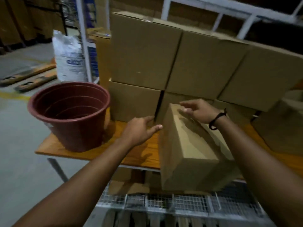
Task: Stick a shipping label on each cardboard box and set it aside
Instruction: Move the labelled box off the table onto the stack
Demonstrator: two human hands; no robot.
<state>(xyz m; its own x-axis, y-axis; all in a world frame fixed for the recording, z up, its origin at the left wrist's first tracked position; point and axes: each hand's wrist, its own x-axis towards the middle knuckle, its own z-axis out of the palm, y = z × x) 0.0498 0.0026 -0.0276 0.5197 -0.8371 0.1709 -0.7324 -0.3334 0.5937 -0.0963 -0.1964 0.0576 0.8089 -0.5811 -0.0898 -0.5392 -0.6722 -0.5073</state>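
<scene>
Box [188,145] lies lengthwise on the table [139,154], its near end past the front edge; left hand [141,130] is just beside the box's left face, fingers spread, holding nothing; right hand [196,110], with a black band [216,120] at the wrist, is over the far end, fingers loosely extended, contact unclear; stack [144,51] of boxes stands behind; pot [70,115] at table's left; sack [70,58] beyond.

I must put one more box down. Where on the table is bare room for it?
Bare wood shows on the table between the pot and the near box, where the left hand hovers. A narrow strip lies right of that box. The back is crowded by stacked boxes.
</scene>
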